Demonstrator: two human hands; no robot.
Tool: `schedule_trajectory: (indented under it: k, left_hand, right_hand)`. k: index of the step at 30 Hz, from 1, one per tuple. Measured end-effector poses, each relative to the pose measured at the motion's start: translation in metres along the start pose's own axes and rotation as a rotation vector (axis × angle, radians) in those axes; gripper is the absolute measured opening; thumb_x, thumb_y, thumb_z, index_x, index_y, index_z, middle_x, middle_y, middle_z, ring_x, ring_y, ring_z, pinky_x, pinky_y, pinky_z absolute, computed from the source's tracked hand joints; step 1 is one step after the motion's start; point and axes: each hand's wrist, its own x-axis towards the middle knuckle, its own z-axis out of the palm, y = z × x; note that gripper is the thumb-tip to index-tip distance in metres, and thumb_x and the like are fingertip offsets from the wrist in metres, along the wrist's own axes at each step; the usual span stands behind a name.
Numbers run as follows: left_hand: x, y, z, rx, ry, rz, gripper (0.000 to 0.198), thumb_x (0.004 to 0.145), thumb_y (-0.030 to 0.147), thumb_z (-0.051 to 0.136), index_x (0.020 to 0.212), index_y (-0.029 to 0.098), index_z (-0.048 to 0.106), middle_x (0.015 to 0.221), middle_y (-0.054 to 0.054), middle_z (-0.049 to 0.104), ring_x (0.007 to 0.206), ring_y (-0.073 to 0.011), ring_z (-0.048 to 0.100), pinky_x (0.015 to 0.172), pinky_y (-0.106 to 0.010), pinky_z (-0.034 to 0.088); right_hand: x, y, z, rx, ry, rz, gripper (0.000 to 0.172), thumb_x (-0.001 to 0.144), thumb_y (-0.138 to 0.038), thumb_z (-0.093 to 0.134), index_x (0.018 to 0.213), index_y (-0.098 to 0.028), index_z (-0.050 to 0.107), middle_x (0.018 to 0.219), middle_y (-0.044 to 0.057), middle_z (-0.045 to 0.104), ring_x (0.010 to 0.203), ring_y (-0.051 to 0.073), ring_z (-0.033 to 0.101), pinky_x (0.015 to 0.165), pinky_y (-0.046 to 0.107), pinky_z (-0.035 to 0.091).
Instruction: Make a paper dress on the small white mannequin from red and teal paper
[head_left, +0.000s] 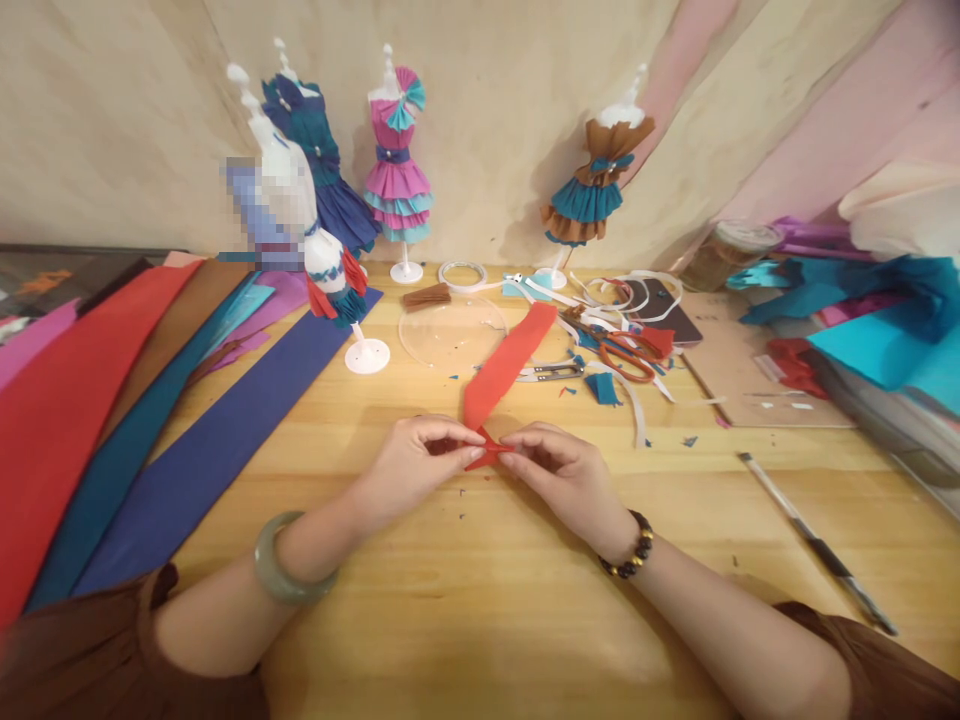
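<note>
A long red paper strip (504, 365) lies on the wooden table (480, 600), running from the middle back toward me. Its near end is folded into small pleats between my two hands. My left hand (409, 465), with a green bangle at the wrist, pinches the folded end from the left. My right hand (566, 475), wearing a dark bead bracelet, pinches the same end from the right. The fingertips of both hands meet at the fold.
Long paper sheets (112, 420) in red, teal, blue and brown lie at the left. Small mannequins in paper dresses (397, 170) stand at the back. A clear round lid (452, 330), orange scissors (626, 355), snips (551, 372), scraps, a glass jar (731, 255) and a brush (817, 545) lie around.
</note>
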Motion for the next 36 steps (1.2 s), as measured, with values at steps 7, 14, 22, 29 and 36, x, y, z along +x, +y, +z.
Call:
schedule_trajectory:
  k: [7, 14, 22, 29, 36]
  left_hand:
    - [-0.0007, 0.0023, 0.0000, 0.008, -0.025, -0.042, 0.009, 0.075, 0.023, 0.072, 0.080, 0.020, 0.078, 0.081, -0.003, 0.078, 0.075, -0.0161, 0.070, 0.070, -0.024, 0.054]
    - [-0.0004, 0.0043, -0.0002, 0.001, -0.036, -0.050, 0.010, 0.075, 0.024, 0.071, 0.080, 0.019, 0.078, 0.082, -0.003, 0.078, 0.076, -0.0168, 0.071, 0.071, -0.024, 0.055]
    - [-0.0017, 0.0013, 0.0018, 0.008, -0.054, -0.061, 0.017, 0.074, 0.028, 0.071, 0.087, 0.018, 0.077, 0.082, -0.004, 0.077, 0.074, -0.0164, 0.068, 0.067, -0.024, 0.053]
    - [-0.0020, -0.0010, 0.0048, 0.110, -0.054, -0.045, 0.015, 0.075, 0.029, 0.071, 0.085, 0.020, 0.076, 0.074, -0.002, 0.071, 0.064, -0.0127, 0.060, 0.057, -0.022, 0.047]
    - [-0.0017, 0.0009, 0.0028, 0.085, -0.055, -0.091, 0.013, 0.075, 0.029, 0.069, 0.078, 0.021, 0.079, 0.071, -0.002, 0.074, 0.065, -0.0150, 0.063, 0.057, -0.022, 0.047]
  right_hand:
    - [0.0006, 0.0001, -0.0001, 0.004, -0.003, 0.004, 0.010, 0.083, -0.031, 0.070, 0.083, -0.021, 0.074, 0.072, 0.003, 0.068, 0.063, 0.014, 0.058, 0.057, 0.027, 0.048]
    - [0.0004, -0.0034, -0.0003, 0.040, -0.056, -0.027, 0.013, 0.082, -0.032, 0.071, 0.090, -0.022, 0.073, 0.084, 0.005, 0.068, 0.064, 0.014, 0.060, 0.058, 0.027, 0.051]
    - [-0.0002, -0.0018, -0.0001, -0.012, -0.082, -0.029, 0.010, 0.085, -0.030, 0.069, 0.085, -0.021, 0.075, 0.075, 0.003, 0.070, 0.065, 0.015, 0.062, 0.060, 0.027, 0.050]
    - [0.0000, -0.0036, 0.0012, -0.012, -0.076, -0.028, 0.010, 0.085, -0.030, 0.069, 0.083, -0.021, 0.074, 0.074, 0.004, 0.070, 0.065, 0.015, 0.062, 0.059, 0.026, 0.050]
    - [-0.0003, -0.0016, -0.0002, -0.025, -0.075, -0.035, 0.010, 0.084, -0.029, 0.069, 0.084, -0.021, 0.074, 0.074, 0.003, 0.069, 0.064, 0.015, 0.061, 0.059, 0.026, 0.049]
